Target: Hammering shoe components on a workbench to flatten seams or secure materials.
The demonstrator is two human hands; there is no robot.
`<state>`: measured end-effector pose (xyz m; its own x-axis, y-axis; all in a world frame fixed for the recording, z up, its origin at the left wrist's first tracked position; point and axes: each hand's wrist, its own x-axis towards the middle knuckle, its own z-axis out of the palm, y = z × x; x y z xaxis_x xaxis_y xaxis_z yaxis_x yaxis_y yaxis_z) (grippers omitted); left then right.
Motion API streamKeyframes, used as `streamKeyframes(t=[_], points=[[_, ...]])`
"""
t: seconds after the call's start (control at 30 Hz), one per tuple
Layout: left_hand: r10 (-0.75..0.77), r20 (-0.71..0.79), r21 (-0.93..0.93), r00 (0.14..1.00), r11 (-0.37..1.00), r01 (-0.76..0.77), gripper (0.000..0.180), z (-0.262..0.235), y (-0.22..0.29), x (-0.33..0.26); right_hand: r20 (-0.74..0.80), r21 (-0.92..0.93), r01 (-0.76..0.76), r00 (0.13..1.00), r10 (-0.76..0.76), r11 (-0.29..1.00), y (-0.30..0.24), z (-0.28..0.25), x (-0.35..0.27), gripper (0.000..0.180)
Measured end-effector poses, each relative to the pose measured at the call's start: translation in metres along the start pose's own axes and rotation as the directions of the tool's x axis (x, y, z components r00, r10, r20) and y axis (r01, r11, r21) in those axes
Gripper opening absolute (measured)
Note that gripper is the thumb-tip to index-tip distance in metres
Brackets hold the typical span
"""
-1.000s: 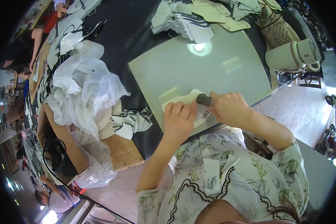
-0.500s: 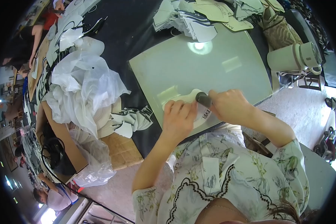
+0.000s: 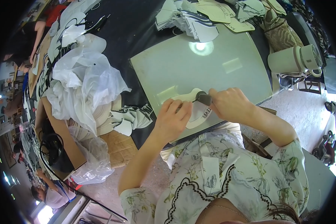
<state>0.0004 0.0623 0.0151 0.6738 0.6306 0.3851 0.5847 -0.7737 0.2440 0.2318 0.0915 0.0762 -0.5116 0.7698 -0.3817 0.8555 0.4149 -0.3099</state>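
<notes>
Landmark: pale green rectangular cutting board (image 3: pixel 212 63), lying on the dark counter (image 3: pixel 138 33); all places given rel. to it.
Workpiece: white, flat, sole-shaped cut piece w/ dark print (image 3: pixel 198 112), on the board's near edge, towards the left corner. Long axis runs obliquely, from far-left to near-right.
Left hand (image 3: pixel 171 121): fingers spread and pressed flat on the piece's left half, pinning it to the board; not gripping anything.
Right hand (image 3: pixel 227 104): closed round a small dark-handled tool (image 3: pixel 203 98); tip points left and meets the piece's far edge. Blade or point too small to tell.
Key relation: piece lies left of the right hand and directly under the left; tool approaches roughly along the piece's far edge. Left hand is the nearer, being on the piece; right touches it via tool only.
Beyond board, far side: stack of white and tan cut pieces (image 3: pixel 198 18).
Left of board: heap of crumpled clear-white plastic sheet (image 3: pixel 82 82); more printed white cut pieces (image 3: pixel 130 117) just beside the near-left corner; brown cardboard box (image 3: pixel 115 147) nearer the person.
Right of board: cream cylindrical jug w/ handle (image 3: pixel 295 59).
Others: people at work at the far left rim, well apart.
</notes>
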Motion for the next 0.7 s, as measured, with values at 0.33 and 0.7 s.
streamKeyframes(t=[0.33,0.7], points=[[0.03,0.002,0.002,1.0,1.0,-0.03,0.039,0.003,-0.002,-0.004,0.039,0.068,0.054,0.998,-0.057,0.996,-0.001,-0.005,0.003,0.034],[0.008,0.006,0.001,1.0,1.0,-0.008,0.036,-0.001,-0.004,-0.003,-0.057,0.166,0.079,0.996,-0.07,0.983,-0.004,-0.01,0.005,0.031]])
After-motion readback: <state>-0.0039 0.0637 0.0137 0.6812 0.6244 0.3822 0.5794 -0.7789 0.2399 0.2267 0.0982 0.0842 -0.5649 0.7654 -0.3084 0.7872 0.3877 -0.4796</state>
